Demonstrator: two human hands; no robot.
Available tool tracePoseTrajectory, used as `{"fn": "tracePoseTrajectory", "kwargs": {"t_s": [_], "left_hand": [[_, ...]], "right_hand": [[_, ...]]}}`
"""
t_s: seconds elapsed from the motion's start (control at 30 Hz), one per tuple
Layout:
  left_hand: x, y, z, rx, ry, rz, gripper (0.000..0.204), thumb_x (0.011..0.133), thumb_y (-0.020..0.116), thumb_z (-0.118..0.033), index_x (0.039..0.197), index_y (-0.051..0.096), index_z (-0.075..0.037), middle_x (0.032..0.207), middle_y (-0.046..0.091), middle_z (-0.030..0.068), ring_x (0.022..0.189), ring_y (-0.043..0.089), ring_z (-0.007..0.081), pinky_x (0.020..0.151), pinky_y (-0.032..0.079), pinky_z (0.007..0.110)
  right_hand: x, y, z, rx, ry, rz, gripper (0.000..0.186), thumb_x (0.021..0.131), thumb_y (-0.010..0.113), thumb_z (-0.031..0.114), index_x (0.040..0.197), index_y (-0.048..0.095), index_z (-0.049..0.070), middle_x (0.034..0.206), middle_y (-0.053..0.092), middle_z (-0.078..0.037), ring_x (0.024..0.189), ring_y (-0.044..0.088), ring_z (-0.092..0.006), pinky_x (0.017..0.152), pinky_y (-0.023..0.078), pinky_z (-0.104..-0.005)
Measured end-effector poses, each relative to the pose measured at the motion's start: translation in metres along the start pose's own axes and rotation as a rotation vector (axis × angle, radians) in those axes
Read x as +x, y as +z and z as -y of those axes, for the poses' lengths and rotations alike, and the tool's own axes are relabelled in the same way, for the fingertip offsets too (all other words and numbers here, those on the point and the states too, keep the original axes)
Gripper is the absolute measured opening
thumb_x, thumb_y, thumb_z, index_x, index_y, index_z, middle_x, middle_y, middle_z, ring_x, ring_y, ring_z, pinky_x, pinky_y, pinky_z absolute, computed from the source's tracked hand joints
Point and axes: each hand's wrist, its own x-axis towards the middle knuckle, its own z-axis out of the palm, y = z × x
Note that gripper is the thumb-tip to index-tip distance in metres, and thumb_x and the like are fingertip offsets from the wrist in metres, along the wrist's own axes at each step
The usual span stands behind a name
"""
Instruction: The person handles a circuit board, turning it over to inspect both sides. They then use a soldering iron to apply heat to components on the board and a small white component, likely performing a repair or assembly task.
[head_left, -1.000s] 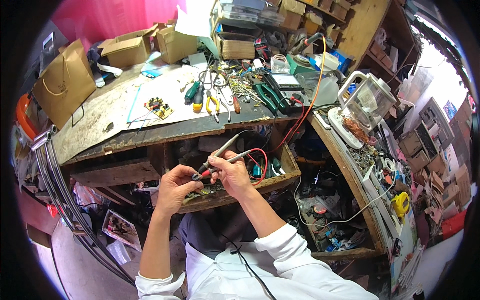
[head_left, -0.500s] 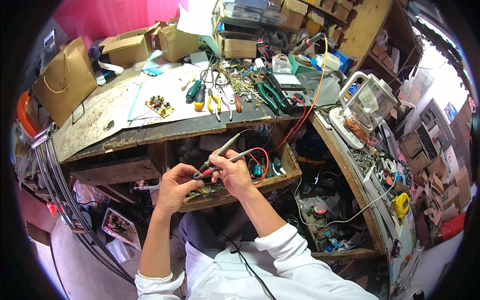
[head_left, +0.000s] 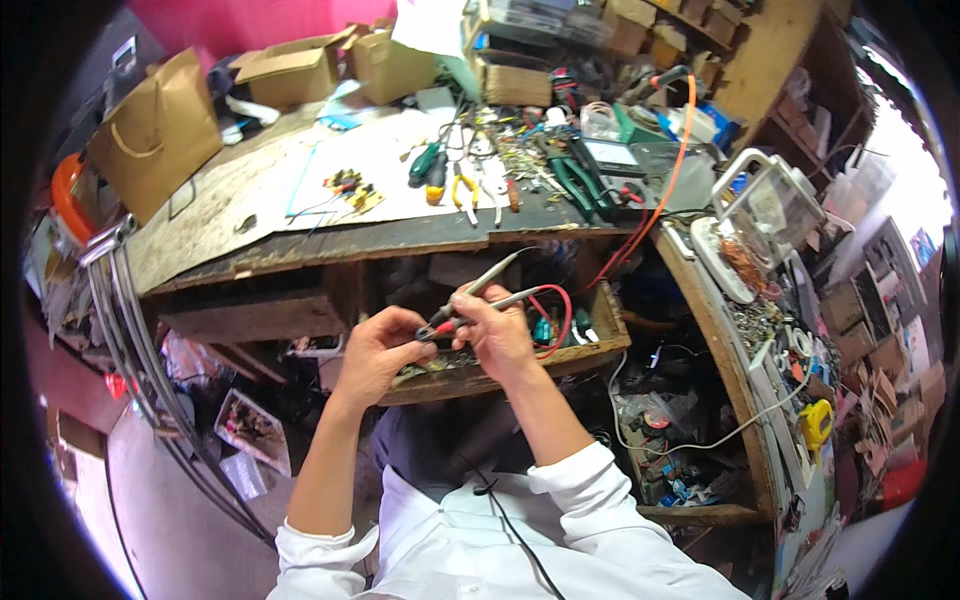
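In my right hand (head_left: 500, 335) are two multimeter probes held side by side, a grey one with a black tip end (head_left: 492, 271) and a grey one with a red tip end (head_left: 520, 296). My left hand (head_left: 382, 352) pinches a small dark component (head_left: 424, 333) between thumb and fingertips. The probe tips meet at that component; whether both touch it is too small to tell. A red lead (head_left: 567, 310) loops from one probe. Both hands hover over an open wooden drawer (head_left: 590, 350). The multimeter (head_left: 612, 154) lies on the bench behind.
On the bench (head_left: 210, 245) lie a small circuit board (head_left: 352, 190), yellow-handled pliers (head_left: 465, 190), screwdrivers (head_left: 424, 163) and green-handled cutters (head_left: 575, 183). A glass jug (head_left: 765, 205) and a yellow tape measure (head_left: 818, 425) sit at right. Bent metal tubes (head_left: 130, 320) stand at left.
The whole view has shifted, so bench and hands appear further right. Both hands keep the same hold on the probes and the small component.
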Motion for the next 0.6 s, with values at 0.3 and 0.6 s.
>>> {"fn": "tracePoseTrajectory", "kwargs": {"t_s": [0.3, 0.6], "left_hand": [[0.0, -0.004, 0.0041, -0.061, 0.007, 0.018, 0.021, 0.083, 0.07, 0.006, 0.102, 0.062, 0.0, 0.092, 0.069, 0.0084, 0.081, 0.07, 0.0158, 0.074, 0.059, 0.028], [0.0009, -0.0029, 0.0036, -0.068, 0.023, 0.007, 0.02, 0.083, 0.071, 0.005, 0.102, 0.063, 0.001, 0.089, 0.07, 0.009, 0.078, 0.07, 0.0161, 0.073, 0.059, 0.029]], "right_hand": [[-0.0018, 0.0032, 0.0015, 0.025, -0.023, 0.01, 0.009, 0.088, 0.068, 0.008, 0.094, 0.064, 0.001, 0.078, 0.066, -0.006, 0.053, 0.062, -0.0113, 0.047, 0.054, -0.0249], [0.0, 0.0019, 0.0012, -0.005, 0.002, 0.002, 0.011, 0.087, 0.069, 0.008, 0.094, 0.064, 0.001, 0.079, 0.067, -0.007, 0.052, 0.061, -0.0105, 0.045, 0.052, -0.0241]]}}
